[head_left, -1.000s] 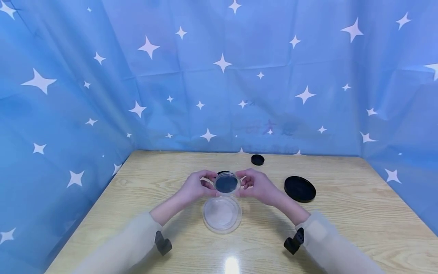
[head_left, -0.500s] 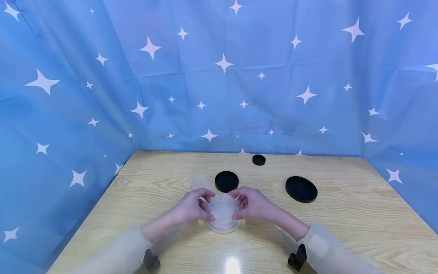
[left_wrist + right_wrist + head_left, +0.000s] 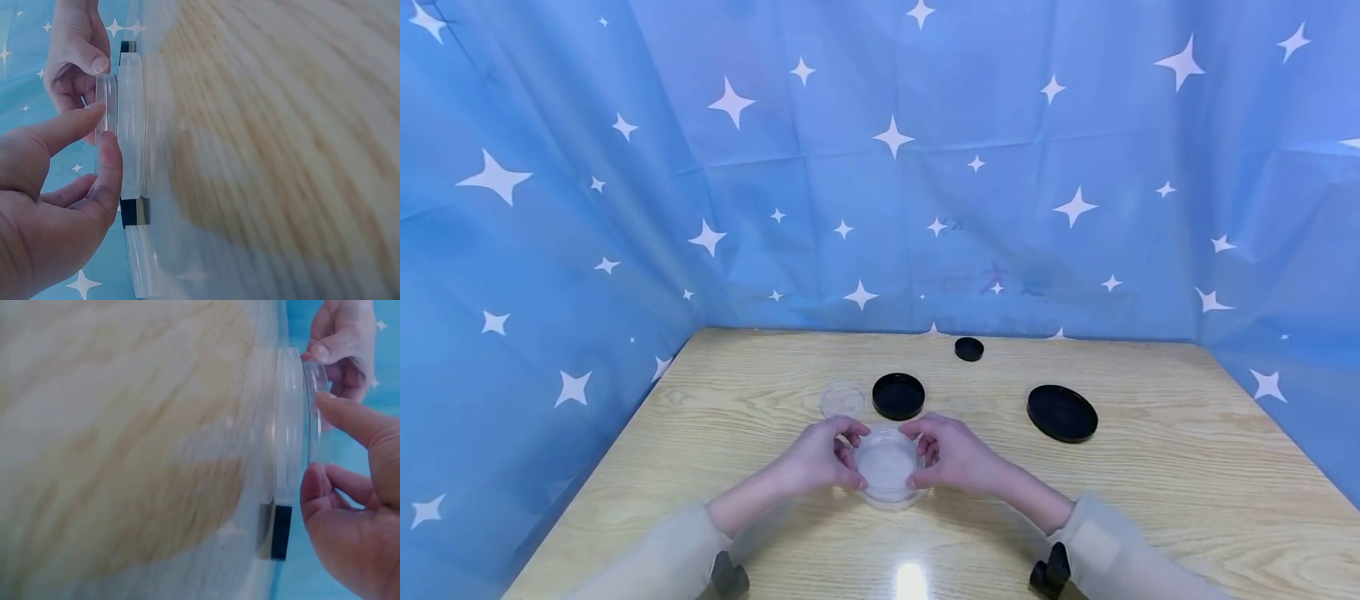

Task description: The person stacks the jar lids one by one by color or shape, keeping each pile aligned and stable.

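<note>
My left hand [image 3: 823, 454] and right hand [image 3: 955, 454] pinch opposite sides of a clear, shallow round dish [image 3: 887, 458] between thumbs and fingers. Beneath it, a wider clear dish [image 3: 889, 503] rests on the table, its rim showing at the near side. From the side, in the left wrist view, the held dish [image 3: 109, 115] sits right against the top of the wider dish [image 3: 131, 125]. The right wrist view has the same pair, with my right thumb and finger at the rim of the upper dish [image 3: 317, 447].
A smaller clear dish [image 3: 842, 400] lies on the wooden table [image 3: 760, 367], beyond my left hand. Three black round lids are spread out: a medium one [image 3: 898, 397] just behind the stack, a small one [image 3: 969, 349] near the back edge, a large one [image 3: 1062, 413] at right.
Both hands have brought the held dish down and toward me, from over the medium black lid onto the wider dish. The smaller clear dish and the medium lid have come into view.
</note>
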The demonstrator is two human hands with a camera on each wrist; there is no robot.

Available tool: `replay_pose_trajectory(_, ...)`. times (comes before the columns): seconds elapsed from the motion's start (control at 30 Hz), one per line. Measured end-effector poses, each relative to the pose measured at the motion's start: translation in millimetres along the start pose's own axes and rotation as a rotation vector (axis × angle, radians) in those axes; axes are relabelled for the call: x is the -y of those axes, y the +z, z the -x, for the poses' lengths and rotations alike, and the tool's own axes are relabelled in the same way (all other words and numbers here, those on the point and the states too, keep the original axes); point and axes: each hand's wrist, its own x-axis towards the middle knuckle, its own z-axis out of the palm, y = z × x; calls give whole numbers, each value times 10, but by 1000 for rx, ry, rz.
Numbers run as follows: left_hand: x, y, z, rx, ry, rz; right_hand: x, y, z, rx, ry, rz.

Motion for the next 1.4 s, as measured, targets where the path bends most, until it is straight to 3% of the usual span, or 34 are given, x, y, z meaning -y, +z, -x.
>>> replay_pose_trajectory(0.57,11,22,-30,-3,-5,-113,31,24,-17,19,4,88)
replay_pose_trajectory(1.4,-1,47,-14,-21,10,-128,42,12,-19,47,3,114)
